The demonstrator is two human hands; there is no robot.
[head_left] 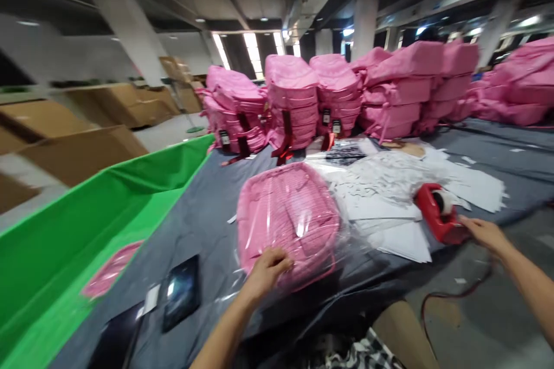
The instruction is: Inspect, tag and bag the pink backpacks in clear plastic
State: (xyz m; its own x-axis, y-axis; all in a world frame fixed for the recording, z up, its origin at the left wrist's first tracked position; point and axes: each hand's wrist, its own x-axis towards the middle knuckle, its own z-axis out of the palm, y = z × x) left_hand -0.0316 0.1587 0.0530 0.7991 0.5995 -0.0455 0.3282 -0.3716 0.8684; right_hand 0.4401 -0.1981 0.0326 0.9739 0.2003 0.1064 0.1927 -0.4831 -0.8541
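A pink backpack (pixel 288 213) in a clear plastic bag lies flat on the dark cloth-covered table in front of me. My left hand (pixel 269 268) is closed on the near edge of its plastic wrap, fingers curled. To the right sits a red tape dispenser (pixel 439 216) with a roll of tape (pixel 442 203) in it, near the table's front edge. My right hand (pixel 485 235) touches the dispenser's near end, thumb and fingers pinched where the tape comes off. The clear tape itself is hard to make out. White paper sheets (pixel 402 239) lie between the bag and the dispenser.
Stacks of pink backpacks (pixel 292 104) line the table's far side. Clear plastic bags (pixel 381 176) lie behind the dispenser. At left stand a phone (pixel 182 291), a dark device (pixel 115 337) and a green bin (pixel 99 202) holding a wrapped pink item (pixel 111 271). Cardboard boxes (pixel 86 153) stand beyond.
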